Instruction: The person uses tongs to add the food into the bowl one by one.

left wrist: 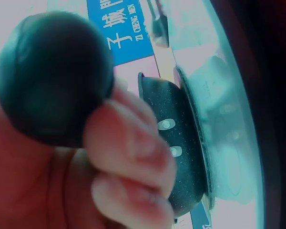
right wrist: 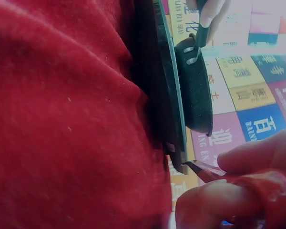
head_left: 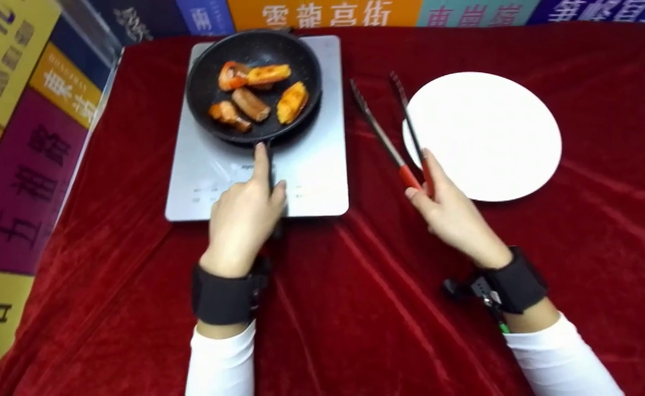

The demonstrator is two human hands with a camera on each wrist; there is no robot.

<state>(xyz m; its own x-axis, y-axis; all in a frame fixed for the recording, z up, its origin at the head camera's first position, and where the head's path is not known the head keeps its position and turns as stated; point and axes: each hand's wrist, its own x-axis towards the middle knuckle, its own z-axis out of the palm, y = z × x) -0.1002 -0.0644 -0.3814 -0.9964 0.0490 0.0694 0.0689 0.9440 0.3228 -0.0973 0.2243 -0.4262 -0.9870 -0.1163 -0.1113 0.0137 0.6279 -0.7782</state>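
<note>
A black frying pan [head_left: 256,129] sits on a silver induction cooktop [head_left: 322,181] in the head view. Several browned pieces of food lie in it, among them a yellow-orange piece [head_left: 292,103] and a brown piece [head_left: 251,105]. My left hand [head_left: 245,206] grips the pan's handle, its index finger stretched along the top; the left wrist view shows the dark handle end [left wrist: 55,78] with fingers curled round it. My right hand [head_left: 454,212] holds red-handled metal tongs [head_left: 382,135] with their arms spread apart and nothing between the tips, beside a white plate [head_left: 487,137].
A dark red velvet cloth [head_left: 366,308] covers the table. Colourful panels with Chinese lettering [head_left: 327,14] line the back edge and the left side [head_left: 31,181]. The tongs' right arm overlaps the plate's left rim.
</note>
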